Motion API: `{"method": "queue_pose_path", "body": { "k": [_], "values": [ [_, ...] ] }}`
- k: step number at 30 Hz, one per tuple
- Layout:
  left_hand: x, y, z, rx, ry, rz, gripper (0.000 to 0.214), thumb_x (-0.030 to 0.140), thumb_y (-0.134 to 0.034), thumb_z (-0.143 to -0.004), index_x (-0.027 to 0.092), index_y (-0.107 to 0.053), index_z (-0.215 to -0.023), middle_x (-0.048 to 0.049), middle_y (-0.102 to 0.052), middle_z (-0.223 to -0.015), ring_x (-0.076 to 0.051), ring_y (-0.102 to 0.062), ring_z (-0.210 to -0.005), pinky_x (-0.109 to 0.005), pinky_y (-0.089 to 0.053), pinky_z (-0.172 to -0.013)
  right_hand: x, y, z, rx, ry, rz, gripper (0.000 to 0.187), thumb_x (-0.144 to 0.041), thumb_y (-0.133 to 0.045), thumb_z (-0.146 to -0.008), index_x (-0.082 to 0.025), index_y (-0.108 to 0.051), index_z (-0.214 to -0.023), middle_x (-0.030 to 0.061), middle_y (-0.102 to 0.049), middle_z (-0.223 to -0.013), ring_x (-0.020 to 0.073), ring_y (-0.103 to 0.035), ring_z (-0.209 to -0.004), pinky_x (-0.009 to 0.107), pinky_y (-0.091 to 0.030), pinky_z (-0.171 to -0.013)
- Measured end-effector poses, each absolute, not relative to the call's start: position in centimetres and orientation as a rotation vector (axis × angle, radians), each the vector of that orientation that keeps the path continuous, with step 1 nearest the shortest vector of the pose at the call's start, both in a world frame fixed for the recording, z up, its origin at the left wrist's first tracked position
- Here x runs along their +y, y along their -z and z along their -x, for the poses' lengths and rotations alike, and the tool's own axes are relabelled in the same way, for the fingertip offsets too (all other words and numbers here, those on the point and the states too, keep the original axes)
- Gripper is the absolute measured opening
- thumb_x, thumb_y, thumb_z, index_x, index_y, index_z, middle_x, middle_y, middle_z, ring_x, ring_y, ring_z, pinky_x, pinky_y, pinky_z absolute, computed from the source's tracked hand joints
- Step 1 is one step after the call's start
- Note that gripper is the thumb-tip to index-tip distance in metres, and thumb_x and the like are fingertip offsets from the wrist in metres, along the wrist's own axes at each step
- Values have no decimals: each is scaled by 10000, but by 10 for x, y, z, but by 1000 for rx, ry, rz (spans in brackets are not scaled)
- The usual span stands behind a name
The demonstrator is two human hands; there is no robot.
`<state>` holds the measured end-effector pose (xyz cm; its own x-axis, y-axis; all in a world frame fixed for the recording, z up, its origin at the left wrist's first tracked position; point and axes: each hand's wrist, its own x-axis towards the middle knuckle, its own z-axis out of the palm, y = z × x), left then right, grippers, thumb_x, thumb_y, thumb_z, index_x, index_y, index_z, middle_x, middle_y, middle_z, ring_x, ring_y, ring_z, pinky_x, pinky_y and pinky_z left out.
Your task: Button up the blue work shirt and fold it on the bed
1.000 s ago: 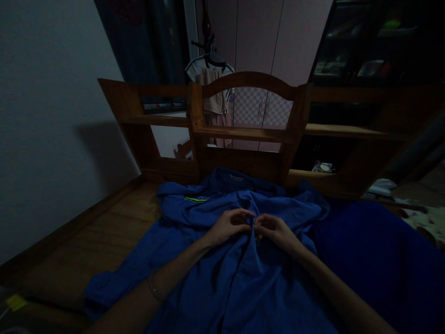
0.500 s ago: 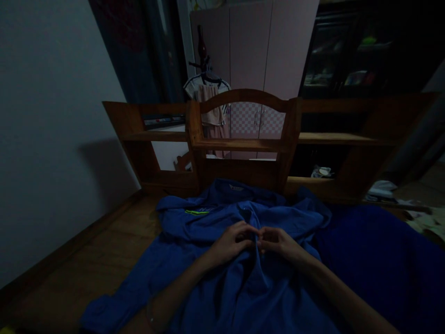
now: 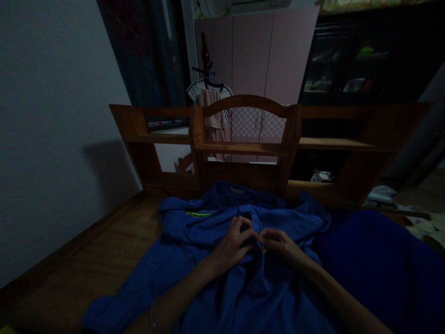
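A blue long-sleeved shirt (image 3: 208, 236) lies spread out before me, its collar away from me and a yellow-green stripe on its chest. At the front opening my left hand (image 3: 234, 241) pinches the shirt's edge, fingers bent. Close against it, my right hand (image 3: 278, 243) grips the same edge between thumb and fingertips. The cloth stands up in a fold between the two hands. Whether a button sits under the fingertips is too dark and small to make out.
Behind the shirt stands a wooden headboard (image 3: 243, 148) with open shelves. A darker blue cloth (image 3: 375, 269) lies to the right. On the left are bare wooden boards (image 3: 114, 250) and a wall (image 3: 62, 139). Clothes hang on a rack (image 3: 206, 51) beyond the headboard.
My left hand's fingers have lifted and bent more at the shirt's edge. My right hand stays nearly in place, still pinching. The view has tipped up slightly.
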<state>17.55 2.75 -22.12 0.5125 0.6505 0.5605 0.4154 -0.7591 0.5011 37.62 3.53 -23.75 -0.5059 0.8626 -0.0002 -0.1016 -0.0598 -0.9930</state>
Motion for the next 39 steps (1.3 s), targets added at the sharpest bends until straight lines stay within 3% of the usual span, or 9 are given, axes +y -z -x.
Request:
{"method": "queue_pose_path", "body": {
  "k": [6,15,21,31,39],
  "values": [
    [24,223,-175,921,-1155,-2638,116,164,-510,-867,194,-595,-941,-63,-500,-1108,-203,-411,-1100,-367,-356,-947,38,242,-378,-1495,-1620,824,198,-284,-683,-752,-122,-597,-826,4,-557,-761,93,-520,-686,205,-415,-640],
    [30,221,-170,813,-1177,-2980,163,144,-473,-874,182,-595,-975,-52,-596,-1094,-194,-465,-1132,-396,-324,-1000,36,244,-375,-1543,-1646,770,223,-334,-637,-798,-158,-515,-862,-5,-551,-767,122,-559,-697,272,-469,-687],
    [32,220,-170,828,-1064,-3036,194,127,-435,-875,159,-589,-990,-58,-599,-1053,-187,-476,-1094,-396,-321,-1030,27,238,-371,-1645,-1493,812,222,-380,-567,-849,-186,-475,-907,-13,-534,-784,120,-540,-712,244,-440,-664],
    [34,228,-175,724,-934,-3157,206,174,-402,-920,170,-607,-948,-36,-617,-909,-146,-533,-960,-403,-318,-1039,39,251,-378,-1593,-1600,968,369,-498,-672,-701,-166,-540,-794,-15,-526,-670,107,-493,-565,231,-422,-535],
    [30,225,-180,724,-916,-3245,202,144,-395,-918,139,-597,-936,-49,-610,-901,-141,-532,-942,-375,-369,-1015,40,249,-380,-1419,-1748,1044,327,-407,-715,-647,-137,-575,-767,-3,-551,-647,115,-527,-575,252,-455,-565]
  ]
}}
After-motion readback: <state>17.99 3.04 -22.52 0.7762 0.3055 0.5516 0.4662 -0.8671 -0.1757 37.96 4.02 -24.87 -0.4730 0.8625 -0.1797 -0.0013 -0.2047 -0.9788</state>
